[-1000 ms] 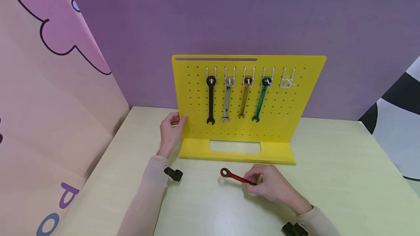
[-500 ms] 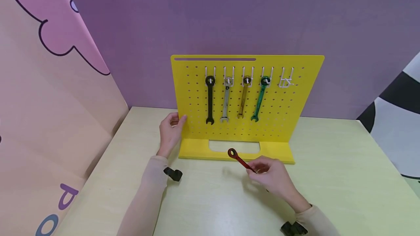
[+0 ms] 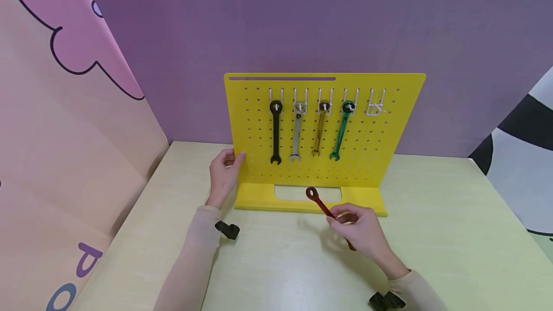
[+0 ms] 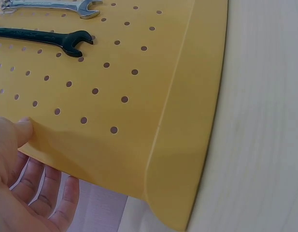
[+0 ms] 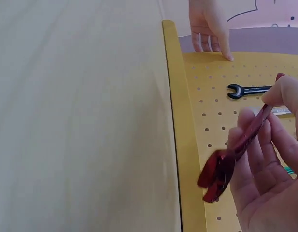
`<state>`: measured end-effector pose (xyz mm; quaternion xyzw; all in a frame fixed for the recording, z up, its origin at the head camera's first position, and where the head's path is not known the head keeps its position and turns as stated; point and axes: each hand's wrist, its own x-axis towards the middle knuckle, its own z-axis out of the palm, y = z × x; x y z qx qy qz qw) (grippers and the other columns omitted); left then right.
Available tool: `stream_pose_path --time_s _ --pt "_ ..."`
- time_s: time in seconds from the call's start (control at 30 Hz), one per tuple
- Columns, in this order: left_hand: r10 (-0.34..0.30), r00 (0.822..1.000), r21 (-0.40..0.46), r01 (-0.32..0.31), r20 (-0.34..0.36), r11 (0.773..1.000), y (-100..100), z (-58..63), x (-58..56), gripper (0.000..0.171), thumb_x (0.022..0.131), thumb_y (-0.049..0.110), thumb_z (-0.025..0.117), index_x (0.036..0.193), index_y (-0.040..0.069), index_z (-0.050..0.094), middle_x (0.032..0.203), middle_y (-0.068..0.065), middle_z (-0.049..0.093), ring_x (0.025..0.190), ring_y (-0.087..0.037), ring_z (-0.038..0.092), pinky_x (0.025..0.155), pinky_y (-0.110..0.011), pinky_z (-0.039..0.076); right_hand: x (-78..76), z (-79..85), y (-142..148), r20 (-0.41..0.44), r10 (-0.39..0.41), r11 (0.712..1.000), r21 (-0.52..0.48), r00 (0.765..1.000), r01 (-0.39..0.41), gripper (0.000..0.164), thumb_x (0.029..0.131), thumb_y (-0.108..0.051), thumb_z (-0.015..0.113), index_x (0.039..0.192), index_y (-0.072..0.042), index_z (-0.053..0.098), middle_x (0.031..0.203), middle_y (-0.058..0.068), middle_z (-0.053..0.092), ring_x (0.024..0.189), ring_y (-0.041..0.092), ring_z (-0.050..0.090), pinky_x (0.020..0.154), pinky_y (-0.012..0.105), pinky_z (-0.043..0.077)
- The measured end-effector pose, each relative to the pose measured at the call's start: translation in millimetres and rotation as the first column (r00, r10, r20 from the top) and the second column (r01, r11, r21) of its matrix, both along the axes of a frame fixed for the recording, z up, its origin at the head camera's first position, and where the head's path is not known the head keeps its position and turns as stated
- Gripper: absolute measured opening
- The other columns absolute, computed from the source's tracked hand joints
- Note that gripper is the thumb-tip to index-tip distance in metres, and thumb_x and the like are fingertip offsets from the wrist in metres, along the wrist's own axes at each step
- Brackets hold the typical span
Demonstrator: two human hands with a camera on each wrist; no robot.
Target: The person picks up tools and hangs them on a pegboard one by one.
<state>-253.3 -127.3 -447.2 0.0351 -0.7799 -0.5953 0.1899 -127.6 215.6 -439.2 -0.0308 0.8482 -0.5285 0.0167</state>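
Observation:
My right hand (image 3: 356,229) pinches a red combination wrench (image 3: 320,203) in front of the yellow pegboard (image 3: 259,172). The wrench's ring end tilts up towards the board; its open end (image 5: 217,176) points down past the fingers in the right wrist view. At the board's left edge, my left hand (image 3: 224,176) grips it, thumb on the front face and fingers behind. A black wrench (image 3: 276,133), a silver wrench (image 3: 296,133), a gold wrench (image 3: 319,131) and a green wrench (image 3: 341,133) hang side by side on hooks. To their right, a white hook (image 3: 376,108) holds nothing.
The board's base (image 3: 255,198) stands on a pale wooden table (image 3: 268,258). A purple backdrop (image 3: 324,18) rises behind it, and a printed pink panel (image 3: 86,124) borders the left side.
My right hand has lifted the red wrench from near the table and turned its ring end upward, nearer the board. The left hand stays on the board's edge.

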Motion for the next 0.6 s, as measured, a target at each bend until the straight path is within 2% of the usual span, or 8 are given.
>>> stream_pose_path --time_s 0.1,0.3,0.47,0.6 --pt "0.002 1.000 -0.001 -0.002 0.000 1.000 -0.5 -0.6 -0.6 0.031 0.102 0.026 0.074 0.120 0.001 0.073 0.111 -0.020 0.073 0.102 -0.032 0.066 0.091 -0.033 0.051 -2.0 -0.5 0.8 0.056 0.034 0.996 -0.081 0.998 -0.030 0.019 0.091 -0.009 0.083 0.104 0.001 0.074 0.093 0.018 0.081 0.071 0.022 0.075 0.050 0.028 0.048" --pt "0.004 1.000 -0.002 -0.004 -0.002 1.000 -0.5 -0.3 -0.5 0.032 0.102 0.027 0.075 0.120 0.000 0.073 0.111 -0.020 0.073 0.102 -0.032 0.066 0.091 -0.034 0.051 -3.9 -0.9 0.8 0.144 0.139 0.975 -0.191 0.980 -0.110 0.029 0.096 -0.014 0.081 0.112 0.008 0.071 0.104 0.022 0.081 0.082 0.022 0.080 0.069 0.030 0.063" --pt "0.006 1.000 0.005 -0.007 0.005 1.000 -0.3 -0.7 -0.6 0.031 0.102 0.026 0.075 0.120 0.001 0.073 0.111 -0.019 0.073 0.102 -0.031 0.066 0.091 -0.033 0.052 -4.8 0.6 -1.1 0.195 0.107 0.965 -0.257 0.975 -0.054 0.039 0.100 -0.017 0.076 0.129 0.007 0.067 0.113 0.018 0.081 0.089 0.019 0.081 0.076 0.031 0.065" --pt "0.005 1.000 0.008 -0.005 0.003 1.000 -1.3 -0.6 -0.1 0.031 0.101 0.026 0.075 0.120 0.002 0.073 0.111 -0.018 0.073 0.101 -0.030 0.066 0.090 -0.032 0.052 -7.2 1.9 -2.7 0.257 0.085 0.952 -0.305 0.963 -0.002 0.044 0.103 -0.017 0.073 0.140 0.004 0.063 0.120 0.013 0.080 0.095 0.016 0.081 0.081 0.030 0.065"
